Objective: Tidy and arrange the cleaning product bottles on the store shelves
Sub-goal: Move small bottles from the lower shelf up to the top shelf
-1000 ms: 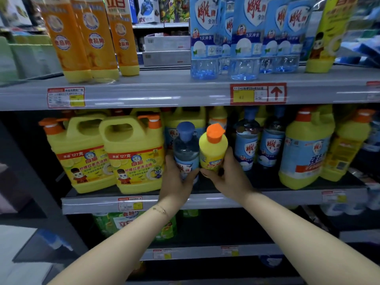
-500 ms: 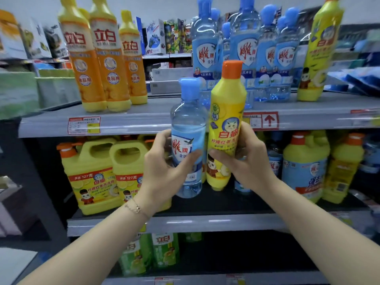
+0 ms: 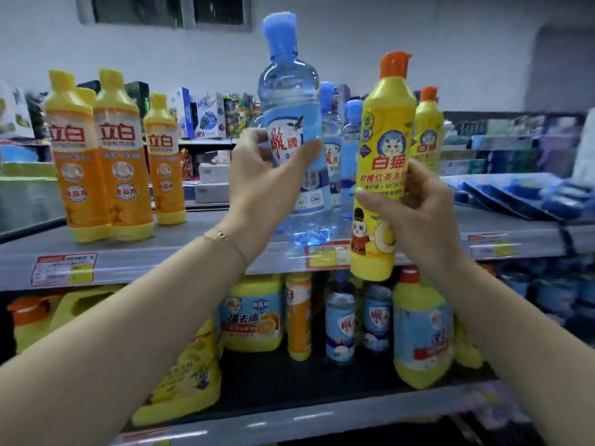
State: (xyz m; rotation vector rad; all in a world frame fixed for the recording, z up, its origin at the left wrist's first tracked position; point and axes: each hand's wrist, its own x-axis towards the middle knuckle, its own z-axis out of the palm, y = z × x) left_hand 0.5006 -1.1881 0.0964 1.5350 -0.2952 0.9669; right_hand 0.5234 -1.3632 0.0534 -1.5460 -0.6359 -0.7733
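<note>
My left hand point(image 3: 260, 185) grips a clear blue bottle point(image 3: 291, 101) with a blue cap, held upright in front of the top shelf point(image 3: 193, 249). My right hand point(image 3: 415, 214) grips a yellow bottle point(image 3: 384, 130) with an orange cap, also upright, just right of the blue one. Both bottles hang in the air with their bases at about the level of the shelf's front edge. Behind them on the top shelf stand more blue bottles point(image 3: 349, 146) and one more yellow bottle point(image 3: 426, 136).
Three orange bottles point(image 3: 119, 156) with yellow caps stand at the top shelf's left. Blue flat packs point(image 3: 528, 194) lie at its right. The lower shelf point(image 3: 289, 410) holds yellow jugs point(image 3: 251, 313), small blue bottles point(image 3: 341, 323) and a yellow and blue bottle point(image 3: 421, 333).
Both hands lifted the blue bottle and the yellow bottle off the lower shelf and raised them to the height of the top shelf. My view tilted upward with them.
</note>
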